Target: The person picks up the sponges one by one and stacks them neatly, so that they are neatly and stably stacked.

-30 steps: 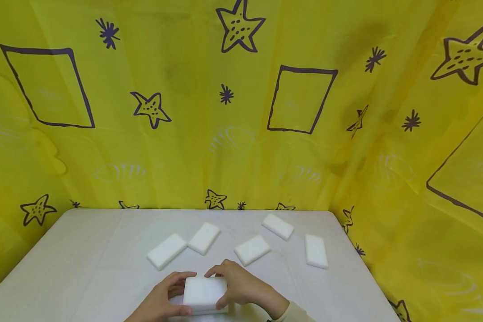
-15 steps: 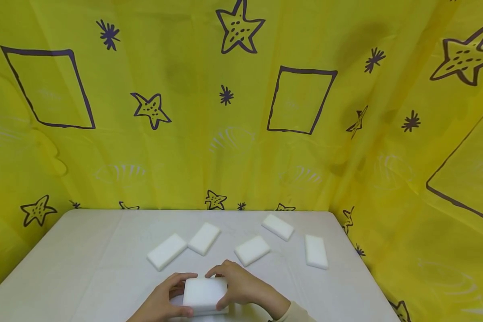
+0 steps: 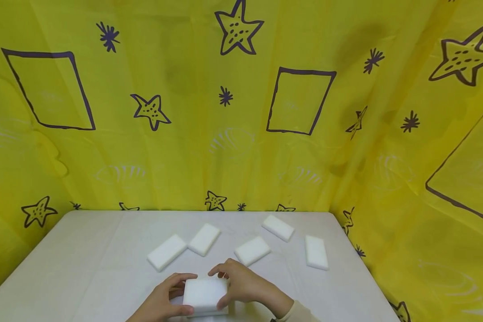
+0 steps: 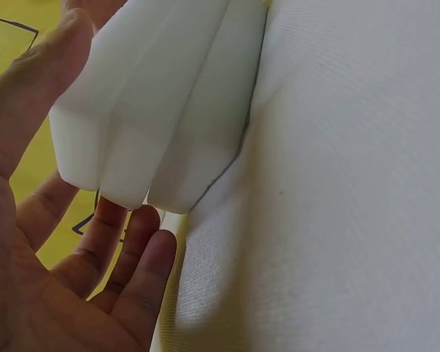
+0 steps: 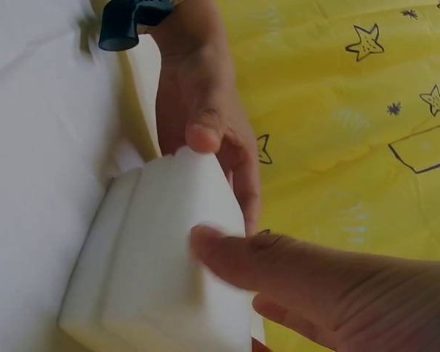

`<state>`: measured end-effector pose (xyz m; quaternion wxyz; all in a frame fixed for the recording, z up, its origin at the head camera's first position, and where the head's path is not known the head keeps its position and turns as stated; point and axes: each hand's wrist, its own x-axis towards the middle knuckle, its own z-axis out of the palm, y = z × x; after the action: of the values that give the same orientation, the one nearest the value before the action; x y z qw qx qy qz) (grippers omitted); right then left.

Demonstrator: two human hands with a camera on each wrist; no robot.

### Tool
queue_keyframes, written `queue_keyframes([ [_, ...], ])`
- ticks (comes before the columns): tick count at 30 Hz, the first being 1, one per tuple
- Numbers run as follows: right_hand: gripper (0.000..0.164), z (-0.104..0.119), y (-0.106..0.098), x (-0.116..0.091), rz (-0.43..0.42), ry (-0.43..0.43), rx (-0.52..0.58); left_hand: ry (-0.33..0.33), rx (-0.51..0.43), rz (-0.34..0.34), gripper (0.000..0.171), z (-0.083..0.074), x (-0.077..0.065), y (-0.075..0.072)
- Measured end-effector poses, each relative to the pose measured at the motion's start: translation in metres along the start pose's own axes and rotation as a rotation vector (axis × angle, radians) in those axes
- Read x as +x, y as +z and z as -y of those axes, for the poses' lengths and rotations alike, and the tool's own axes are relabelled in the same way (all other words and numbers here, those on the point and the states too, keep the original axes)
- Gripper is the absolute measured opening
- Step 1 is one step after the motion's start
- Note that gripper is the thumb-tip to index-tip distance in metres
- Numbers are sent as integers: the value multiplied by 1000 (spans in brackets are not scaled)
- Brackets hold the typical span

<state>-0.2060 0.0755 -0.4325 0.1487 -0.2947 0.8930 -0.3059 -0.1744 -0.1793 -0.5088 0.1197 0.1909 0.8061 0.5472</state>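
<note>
Sponge stack [image 3: 204, 293] lies crosswise, long axis left-right; left hand [image 3: 163, 298] grips left end, right hand [image 3: 243, 284] grips right end.

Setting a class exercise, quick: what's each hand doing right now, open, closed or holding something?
Left hand: holding the stack of white sponges.
Right hand: holding it too.
</note>
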Motion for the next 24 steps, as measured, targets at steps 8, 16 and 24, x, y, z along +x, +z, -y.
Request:
queue_keyframes([
  [8,56,-13,-23,1,-61,-14,158,-15,-13,-12,66,1,0,1],
  [16,58,-43,-52,6,-127,-61,213,-10,-22,-12,66,2,0,1],
  [24,60,-90,-69,11,-161,-57,230,9,-34,1,66,4,-1,-1],
])
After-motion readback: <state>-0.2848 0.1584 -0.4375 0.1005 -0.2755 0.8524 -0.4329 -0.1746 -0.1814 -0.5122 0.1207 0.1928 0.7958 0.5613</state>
